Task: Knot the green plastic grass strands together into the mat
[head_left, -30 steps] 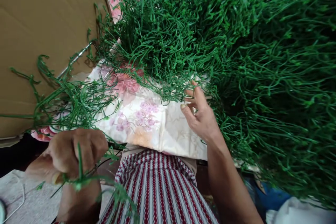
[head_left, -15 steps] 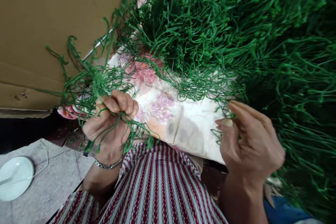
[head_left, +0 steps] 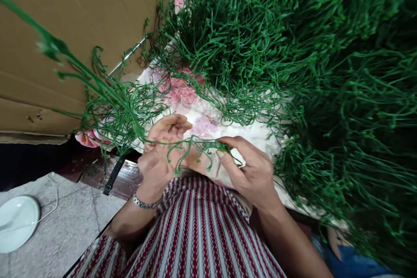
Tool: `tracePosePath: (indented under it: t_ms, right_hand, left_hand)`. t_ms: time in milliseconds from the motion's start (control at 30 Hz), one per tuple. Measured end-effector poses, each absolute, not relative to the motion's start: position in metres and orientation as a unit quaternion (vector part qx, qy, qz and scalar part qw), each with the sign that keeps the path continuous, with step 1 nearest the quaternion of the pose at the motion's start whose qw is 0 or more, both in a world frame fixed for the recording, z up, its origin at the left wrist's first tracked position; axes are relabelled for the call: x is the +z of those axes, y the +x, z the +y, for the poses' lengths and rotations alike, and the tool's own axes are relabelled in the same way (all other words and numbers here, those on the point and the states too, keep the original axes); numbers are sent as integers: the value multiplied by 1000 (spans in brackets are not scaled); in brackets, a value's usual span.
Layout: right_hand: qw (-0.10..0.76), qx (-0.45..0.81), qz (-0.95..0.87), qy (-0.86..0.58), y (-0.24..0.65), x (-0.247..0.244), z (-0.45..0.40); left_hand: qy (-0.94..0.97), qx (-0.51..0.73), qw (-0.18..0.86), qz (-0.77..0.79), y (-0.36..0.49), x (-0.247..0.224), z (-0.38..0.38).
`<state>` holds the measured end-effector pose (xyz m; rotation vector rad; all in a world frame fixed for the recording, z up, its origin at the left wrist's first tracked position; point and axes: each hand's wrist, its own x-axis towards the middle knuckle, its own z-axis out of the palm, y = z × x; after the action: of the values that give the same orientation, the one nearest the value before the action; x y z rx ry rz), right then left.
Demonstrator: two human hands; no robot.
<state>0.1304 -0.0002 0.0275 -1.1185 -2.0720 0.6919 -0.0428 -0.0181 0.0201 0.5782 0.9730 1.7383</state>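
A long green artificial plant stem [head_left: 104, 92] stretches across my body, its blurred far end rising to the upper left. Between thumb and forefinger, my right hand [head_left: 249, 169] pinches the thin end of this stem. My left hand [head_left: 159, 152] is turned palm up with loosely curled fingers; the stem passes over its palm, and I see no firm grip. Small curled side sprigs hang from the stem between both hands. Just beyond the left hand, a loose bunch of green stems [head_left: 133, 102] lies on the flowered cloth [head_left: 182, 89].
A big heap of green plastic stems [head_left: 276, 43] covers the back and right. At the left stands a cardboard box [head_left: 81, 21], with a thin metal rod [head_left: 127, 58] beside it. A white round object [head_left: 19, 223] with a cord is at the lower left.
My right hand has moved left, close to my left hand. The left hand has shifted right and loosened from its fist. The long stem now spans both hands.
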Motion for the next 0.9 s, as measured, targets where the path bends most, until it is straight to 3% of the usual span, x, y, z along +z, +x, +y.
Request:
tracePosePath:
  t_ms: [100, 200, 300, 333, 400, 500, 600, 733, 900]
  right_hand:
    - [369, 125, -825, -410, 144, 31, 10]
    - [393, 27, -829, -398, 149, 33, 18]
    - [398, -21, -831, -389, 146, 31, 21]
    - [396, -29, -833, -386, 144, 29, 21]
    - [391, -39, -838, -377, 139, 25, 19]
    - [384, -42, -844, -373, 134, 20, 15]
    - [386, -38, -841, -377, 133, 14, 13]
    - [382, 6, -843, -379, 135, 8, 10]
    - [340, 118, -839, -407, 143, 8, 6]
  left_hand:
    - [226, 656, 539, 477, -49, 9, -30]
    - [361, 532, 566, 515, -50, 11, -48]
    - [602, 345, 598, 401, -44, 33, -60]
    - [651, 333, 592, 340, -41, 41, -61]
    - [690, 387, 528, 309, -35, 54, -59]
    - [684, 478, 324, 445, -32, 54, -46]
    - [697, 415, 243, 532, -30, 40, -29]
    - [672, 375, 355, 531, -26, 25, -14]
    - [408, 448, 617, 501, -42, 19, 8]
